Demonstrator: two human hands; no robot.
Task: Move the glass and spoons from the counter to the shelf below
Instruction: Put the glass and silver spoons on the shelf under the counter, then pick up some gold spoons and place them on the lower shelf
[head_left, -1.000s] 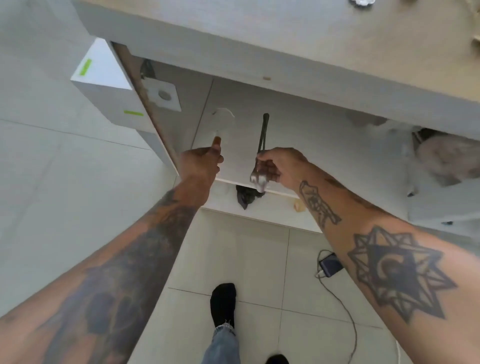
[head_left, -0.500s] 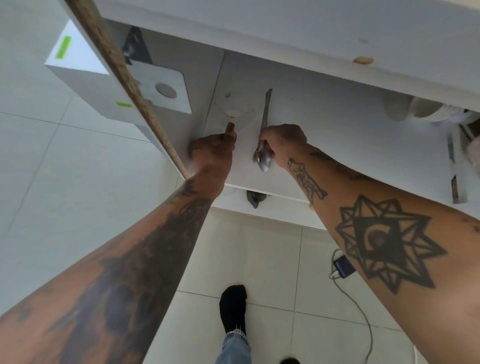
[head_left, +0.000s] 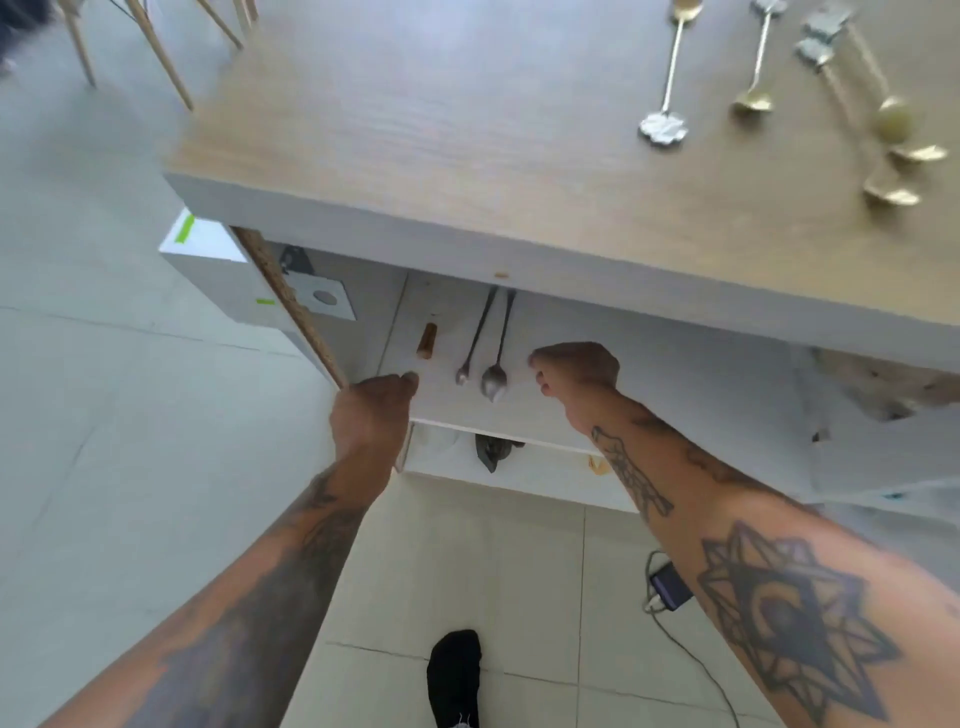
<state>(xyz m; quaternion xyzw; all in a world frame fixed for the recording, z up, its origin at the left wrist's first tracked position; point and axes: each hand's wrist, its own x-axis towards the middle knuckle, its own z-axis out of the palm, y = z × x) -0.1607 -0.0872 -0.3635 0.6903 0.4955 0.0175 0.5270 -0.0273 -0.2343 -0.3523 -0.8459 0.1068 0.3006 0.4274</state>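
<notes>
Two long-handled metal spoons lie side by side on the white shelf (head_left: 649, 364) under the counter, a thin spoon (head_left: 474, 340) and a larger spoon (head_left: 496, 371). My right hand (head_left: 574, 371) hovers just right of them, fingers loosely curled and holding nothing. My left hand (head_left: 371, 410) rests as a fist at the shelf's front left corner, beside the cabinet's side panel (head_left: 291, 306). Several more spoons (head_left: 665, 119) lie on the wooden counter (head_left: 415, 119) at the upper right. I cannot see the glass; the counter's edge hides the back of the shelf.
A small brown piece (head_left: 427, 340) lies on the shelf left of the spoons. A dark object (head_left: 491, 451) sits on the lower shelf. On the tiled floor are a phone with a cable (head_left: 672, 590) and my socked foot (head_left: 454, 675). Chair legs (head_left: 156, 47) stand at the upper left.
My right hand let go of the larger spoon, which now lies on the shelf, and drew back to the right. The view lifted, bringing the counter top into sight.
</notes>
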